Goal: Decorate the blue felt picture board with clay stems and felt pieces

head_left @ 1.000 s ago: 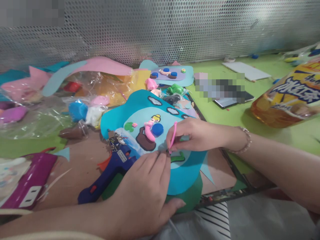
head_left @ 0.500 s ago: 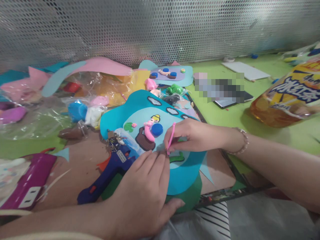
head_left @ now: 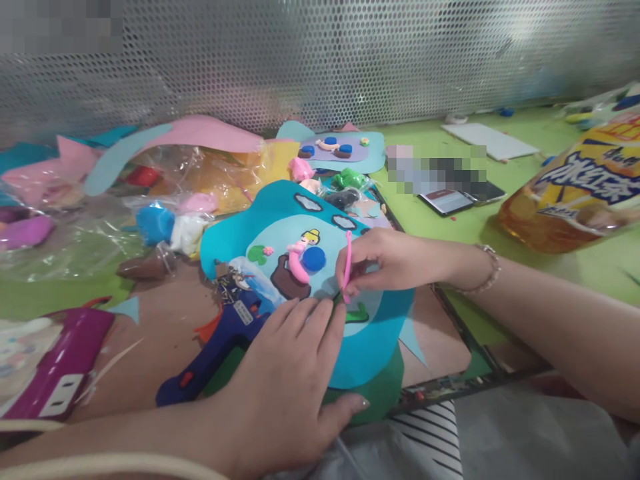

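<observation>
My right hand (head_left: 383, 260) pinches a thin pink modelling tool (head_left: 349, 257), held nearly upright over a blue foam-sheet picture (head_left: 385, 340). My left hand (head_left: 295, 360) lies flat on the lower part of that picture, fingers stretched out and thumb spread. Just right of its fingertips, a green clay piece with a dark outline (head_left: 359, 312) shows in part. Farther up sit a small yellow-haired clay figure with a pink tail (head_left: 299, 267), a brown clay shape (head_left: 289, 280) and a round blue cap (head_left: 314, 259). Whether the tool's lower tip touches the picture I cannot tell.
A blue glue gun (head_left: 220, 347) lies left of my left hand. Behind it are bagged clay lumps (head_left: 155, 221). A purple case (head_left: 70, 360) stands far left, a phone (head_left: 445, 200) and a drink bottle (head_left: 570, 193) on the right. A perforated metal panel (head_left: 320, 60) closes the back.
My right hand has moved slightly up and to the right with the pink tool, which now stands more upright. My left hand has stayed almost in place.
</observation>
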Demonstrator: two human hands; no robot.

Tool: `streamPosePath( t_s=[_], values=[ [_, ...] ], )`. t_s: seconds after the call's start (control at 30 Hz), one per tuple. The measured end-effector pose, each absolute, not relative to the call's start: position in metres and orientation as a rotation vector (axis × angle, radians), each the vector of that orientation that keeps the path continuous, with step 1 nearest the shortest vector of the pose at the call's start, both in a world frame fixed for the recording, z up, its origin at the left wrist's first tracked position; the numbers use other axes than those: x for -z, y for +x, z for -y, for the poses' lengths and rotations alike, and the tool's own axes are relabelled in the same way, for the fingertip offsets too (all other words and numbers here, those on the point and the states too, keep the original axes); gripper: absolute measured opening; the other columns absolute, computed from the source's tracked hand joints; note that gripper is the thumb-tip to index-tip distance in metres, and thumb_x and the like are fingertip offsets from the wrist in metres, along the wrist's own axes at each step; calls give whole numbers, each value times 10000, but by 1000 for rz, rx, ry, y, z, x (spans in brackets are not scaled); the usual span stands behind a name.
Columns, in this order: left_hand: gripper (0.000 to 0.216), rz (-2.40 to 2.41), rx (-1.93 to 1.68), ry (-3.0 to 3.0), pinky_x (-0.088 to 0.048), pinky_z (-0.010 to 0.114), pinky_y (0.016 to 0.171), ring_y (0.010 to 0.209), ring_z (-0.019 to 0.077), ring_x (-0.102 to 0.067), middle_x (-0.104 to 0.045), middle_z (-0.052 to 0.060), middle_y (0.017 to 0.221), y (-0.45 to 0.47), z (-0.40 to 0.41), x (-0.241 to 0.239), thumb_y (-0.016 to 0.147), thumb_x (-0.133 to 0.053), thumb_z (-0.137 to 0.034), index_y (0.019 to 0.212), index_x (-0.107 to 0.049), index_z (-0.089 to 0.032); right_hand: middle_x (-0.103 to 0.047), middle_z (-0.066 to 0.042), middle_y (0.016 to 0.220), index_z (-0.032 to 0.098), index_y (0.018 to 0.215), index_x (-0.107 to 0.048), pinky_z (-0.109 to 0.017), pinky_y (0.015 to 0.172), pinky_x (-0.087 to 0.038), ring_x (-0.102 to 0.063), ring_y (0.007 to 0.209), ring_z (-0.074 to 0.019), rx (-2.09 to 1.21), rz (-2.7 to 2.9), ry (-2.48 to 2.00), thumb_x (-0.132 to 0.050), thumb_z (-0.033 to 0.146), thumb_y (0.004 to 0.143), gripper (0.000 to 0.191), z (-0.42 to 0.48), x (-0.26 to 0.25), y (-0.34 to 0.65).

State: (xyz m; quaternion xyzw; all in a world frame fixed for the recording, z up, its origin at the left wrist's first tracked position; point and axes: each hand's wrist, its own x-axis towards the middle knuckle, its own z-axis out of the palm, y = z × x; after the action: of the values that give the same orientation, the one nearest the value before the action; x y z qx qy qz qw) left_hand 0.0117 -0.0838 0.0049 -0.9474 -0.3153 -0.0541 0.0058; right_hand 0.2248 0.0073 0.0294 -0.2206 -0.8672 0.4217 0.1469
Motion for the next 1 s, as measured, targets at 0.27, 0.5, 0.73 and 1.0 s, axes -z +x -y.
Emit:
streamPosePath(
  t_s=[0.27,0.5,0.73,1.0],
  values=[
    [711,1026,109,-2987,-346,506,929,1110,350,-435,-494,180,1286,13,83,-6,844,-388,-604,1313,-469,-76,-681,-31,785,127,795,-593,-235,655,-519,-636,702,-103,-1256,2416,-691,-577,170,818,51,-9,-29,228],
    [728,1020,95,-2987,-342,506,933,1118,359,-428,-474,182,1315,12,84,-6,842,-386,-610,1314,-468,-62,-692,-24,795,133,824,-606,-221,664,-518,-648,723,-101,-1169,2485,-713,-579,141,815,29,-11,-27,228],
    [707,1031,118,-3000,-346,509,932,1115,353,-426,-484,184,1297,12,83,-5,843,-413,-580,1328,-447,-67,-691,-31,787,126,795,-607,-229,670,-529,-650,721,-107,-1228,2474,-686,-576,154,817,46,-10,-28,227],
    [701,1059,93,-3007,-352,513,928,1122,359,-421,-487,186,1287,13,83,-6,845,-405,-581,1323,-454,-70,-674,-33,788,119,814,-609,-222,668,-522,-637,724,-106,-1140,2514,-640,-568,128,818,42,-8,-31,228]
  ],
)
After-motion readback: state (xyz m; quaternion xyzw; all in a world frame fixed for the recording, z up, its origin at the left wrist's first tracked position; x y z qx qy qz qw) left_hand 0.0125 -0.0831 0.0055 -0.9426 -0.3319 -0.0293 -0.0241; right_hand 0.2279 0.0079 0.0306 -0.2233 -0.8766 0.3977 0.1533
